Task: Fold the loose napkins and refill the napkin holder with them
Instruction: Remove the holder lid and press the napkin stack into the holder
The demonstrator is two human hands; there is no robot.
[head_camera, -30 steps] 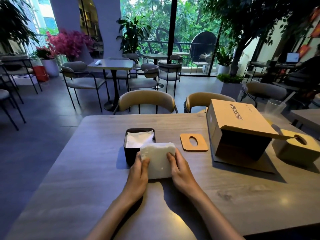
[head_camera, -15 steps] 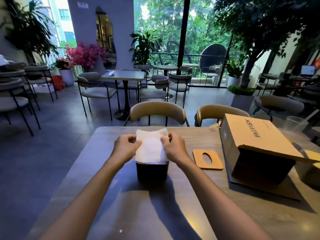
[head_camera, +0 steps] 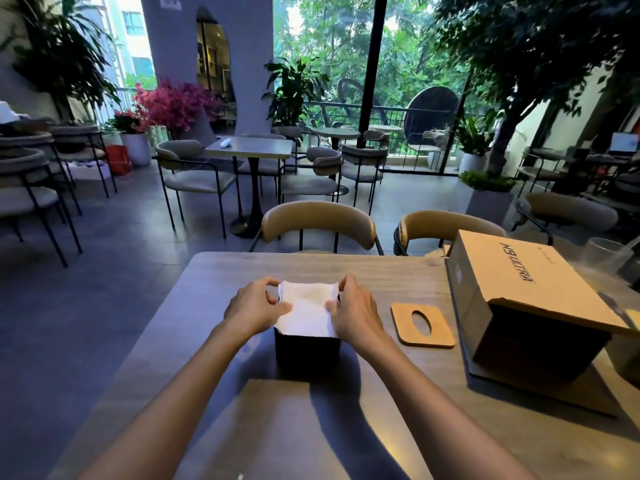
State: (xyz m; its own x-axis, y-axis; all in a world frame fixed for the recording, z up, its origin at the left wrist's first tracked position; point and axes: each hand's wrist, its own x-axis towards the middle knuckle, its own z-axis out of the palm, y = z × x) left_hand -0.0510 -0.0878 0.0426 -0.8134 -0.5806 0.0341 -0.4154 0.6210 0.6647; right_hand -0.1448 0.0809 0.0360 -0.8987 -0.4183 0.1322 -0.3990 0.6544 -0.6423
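A folded white napkin [head_camera: 306,311] lies across the top of the black square napkin holder [head_camera: 307,351] in the middle of the wooden table [head_camera: 214,393]. My left hand [head_camera: 254,308] pinches the napkin's left edge with thumb and fingers. My right hand [head_camera: 353,311] pinches its right edge the same way. The napkin sags a little between them and hides the holder's opening and whatever lies inside.
A wooden lid with an oval slot [head_camera: 422,325] lies flat just right of the holder. An open cardboard box [head_camera: 519,296] stands at the right, with a clear cup [head_camera: 604,258] behind it. Two tan chairs [head_camera: 318,223] stand at the table's far edge.
Both hands lifted the folded napkin from the table in front of the holder and brought it over the holder's top. The napkin now sits lower on the holder than half a second ago.
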